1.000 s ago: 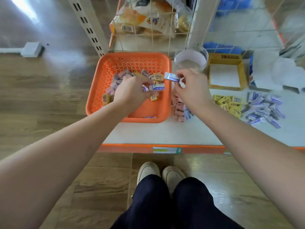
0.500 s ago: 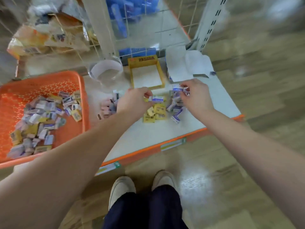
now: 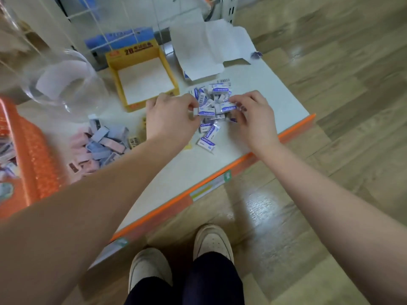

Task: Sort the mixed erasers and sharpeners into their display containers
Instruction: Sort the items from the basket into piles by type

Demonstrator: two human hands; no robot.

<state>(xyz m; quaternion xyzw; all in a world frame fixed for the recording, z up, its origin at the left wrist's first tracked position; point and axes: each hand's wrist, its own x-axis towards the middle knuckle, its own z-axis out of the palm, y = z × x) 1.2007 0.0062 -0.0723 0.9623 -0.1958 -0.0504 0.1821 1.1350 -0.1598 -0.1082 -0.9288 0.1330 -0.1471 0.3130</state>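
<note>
- The counter (image 3: 176,172) ends in an orange edge (image 3: 167,205) that runs slantwise on the near side of the yellow box (image 3: 145,82). Its corner lies well to the right of the box, and beyond it there is only floor (image 3: 330,106).
- A bare strip of counter lies between the box and the orange edge, under the left forearm.
- A clear jar (image 3: 66,84) stands just left of the box, and an orange basket (image 3: 33,155) lies farther left, at the frame's border.
- An opened white carton (image 3: 198,51) stands just right of the box and slightly behind it.
- A pile of pink and blue pieces (image 3: 103,146) lies in front of the box and to the left.
- A pile of white erasers (image 3: 218,91) lies in front of the box and to the right, between the two hands.
- The left hand (image 3: 171,119), just in front of the box, pinches one end of an eraser (image 3: 206,111) over the white pile.
- The right hand (image 3: 255,119), farther right of the box, has its fingertips curled onto a second eraser (image 3: 228,107) at the pile's top. The two erasers almost touch.
</note>
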